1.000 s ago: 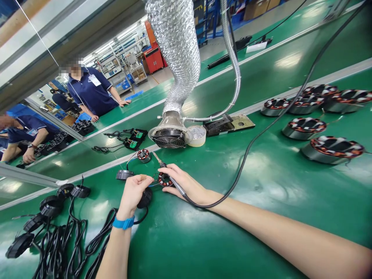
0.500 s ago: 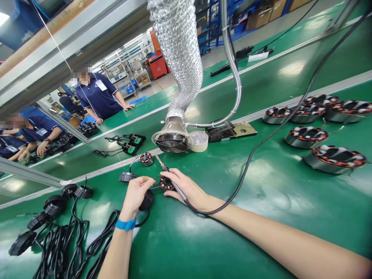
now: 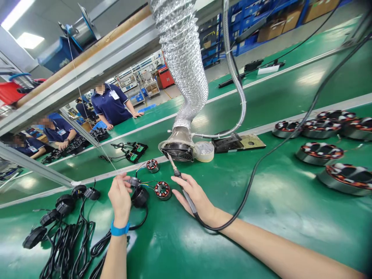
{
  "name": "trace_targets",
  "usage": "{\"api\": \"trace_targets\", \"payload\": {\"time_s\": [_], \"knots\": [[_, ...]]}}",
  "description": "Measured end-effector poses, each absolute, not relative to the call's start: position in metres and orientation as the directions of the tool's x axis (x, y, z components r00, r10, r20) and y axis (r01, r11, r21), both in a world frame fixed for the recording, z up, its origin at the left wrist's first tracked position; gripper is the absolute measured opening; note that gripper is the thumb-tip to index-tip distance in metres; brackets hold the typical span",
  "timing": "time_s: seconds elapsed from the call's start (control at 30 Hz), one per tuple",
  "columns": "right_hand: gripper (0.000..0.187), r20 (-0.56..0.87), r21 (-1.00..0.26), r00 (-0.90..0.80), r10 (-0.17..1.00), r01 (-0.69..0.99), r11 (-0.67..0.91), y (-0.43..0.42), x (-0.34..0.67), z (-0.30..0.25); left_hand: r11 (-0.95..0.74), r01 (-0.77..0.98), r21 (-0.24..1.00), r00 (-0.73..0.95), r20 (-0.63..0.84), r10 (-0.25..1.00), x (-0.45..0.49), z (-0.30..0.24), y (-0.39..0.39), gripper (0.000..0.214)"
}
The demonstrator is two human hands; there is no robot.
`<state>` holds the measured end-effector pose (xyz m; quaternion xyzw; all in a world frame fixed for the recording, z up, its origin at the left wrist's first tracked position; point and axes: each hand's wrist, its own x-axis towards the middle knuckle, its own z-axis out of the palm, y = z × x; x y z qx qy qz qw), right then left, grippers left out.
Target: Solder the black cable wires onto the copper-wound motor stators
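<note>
The right hand [image 3: 194, 195] is closed around a soldering iron [image 3: 180, 179], tip toward 11 o'clock. A copper-wound stator [image 3: 162, 190] lies at 9 o'clock from it, between both hands. The left hand [image 3: 119, 199] has its fingers together, gripping nothing that can be made out for certain.

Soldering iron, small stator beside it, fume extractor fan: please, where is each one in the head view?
Soldering iron [image 3: 176, 173]: head view, on the dark collar.
Small stator [image 3: 158, 190]: head view, on the copper windings.
Fume extractor fan [image 3: 178, 154]: head view, on the black grille.
</note>
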<state>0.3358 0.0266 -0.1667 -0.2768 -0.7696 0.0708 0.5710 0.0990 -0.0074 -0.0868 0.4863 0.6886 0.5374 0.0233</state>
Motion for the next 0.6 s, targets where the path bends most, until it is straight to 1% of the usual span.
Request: {"api": "trace_targets", "payload": {"time_s": [0.03, 0.07, 0.1, 0.13, 0.17, 0.2, 0.23, 0.27, 0.3, 0.33, 0.37, 0.43, 0.53, 0.6], "knots": [[0.050, 0.849, -0.417, -0.177, 0.498, 0.356, 0.836, 0.026, 0.336, -0.167, -0.076, 0.705, 0.705, -0.461, 0.537, 0.706, 0.105, -0.083, -0.012, 0.050], [0.051, 0.857, -0.409, -0.160, 0.490, 0.366, 0.836, 0.026, 0.336, -0.167, -0.111, 0.771, 0.627, -0.349, 0.561, 0.751, 0.112, -0.079, -0.016, 0.048], [0.052, 0.865, -0.404, -0.142, 0.482, 0.373, 0.835, 0.026, 0.336, -0.167, -0.152, 0.837, 0.526, -0.198, 0.549, 0.812, 0.121, -0.076, -0.019, 0.045], [0.053, 0.871, -0.401, -0.125, 0.476, 0.379, 0.834, 0.026, 0.336, -0.167, -0.196, 0.892, 0.408, -0.036, 0.495, 0.868, 0.130, -0.074, -0.022, 0.040], [0.054, 0.875, -0.400, -0.111, 0.472, 0.383, 0.833, 0.026, 0.336, -0.167, -0.228, 0.932, 0.282, 0.099, 0.407, 0.908, 0.140, -0.073, -0.024, 0.035], [0.055, 0.877, -0.400, -0.103, 0.469, 0.384, 0.832, 0.026, 0.336, -0.167, -0.239, 0.959, 0.152, 0.184, 0.307, 0.934, 0.149, -0.074, -0.025, 0.036], [0.055, 0.879, -0.399, -0.099, 0.467, 0.385, 0.832, 0.026, 0.336, -0.167, -0.229, 0.973, 0.025, 0.218, 0.214, 0.952, 0.156, -0.076, -0.024, 0.046], [0.056, 0.879, -0.399, -0.100, 0.467, 0.383, 0.833, 0.026, 0.336, -0.168, -0.207, 0.974, -0.087, 0.218, 0.139, 0.966, 0.161, -0.078, -0.022, 0.058], [0.056, 0.878, -0.399, -0.104, 0.468, 0.380, 0.834, 0.026, 0.336, -0.168, -0.186, 0.967, -0.173, 0.203, 0.084, 0.976, 0.165, -0.081, -0.019, 0.069], [0.056, 0.876, -0.401, -0.111, 0.470, 0.375, 0.836, 0.026, 0.335, -0.168, -0.170, 0.958, -0.231, 0.186, 0.047, 0.981, 0.166, -0.085, -0.014, 0.075], [0.055, 0.873, -0.404, -0.116, 0.473, 0.371, 0.836, 0.026, 0.335, -0.168, -0.156, 0.951, -0.267, 0.169, 0.027, 0.985, 0.166, -0.088, -0.008, 0.078], [0.053, 0.868, -0.411, -0.124, 0.481, 0.363, 0.836, 0.026, 0.335, -0.168, -0.129, 0.949, -0.287, 0.144, 0.033, 0.989, 0.161, -0.093, 0.007, 0.077], [0.052, 0.860, -0.423, -0.134, 0.493, 0.354, 0.834, 0.027, 0.335, -0.169, -0.101, 0.963, -0.248, 0.123, 0.073, 0.990, 0.148, -0.095, 0.032, 0.076], [0.052, 0.854, -0.432, -0.139, 0.502, 0.347, 0.832, 0.027, 0.335, -0.169, -0.139, 0.971, -0.194, 0.152, 0.053, 0.987, 0.141, -0.093, 0.046, 0.075]]}}
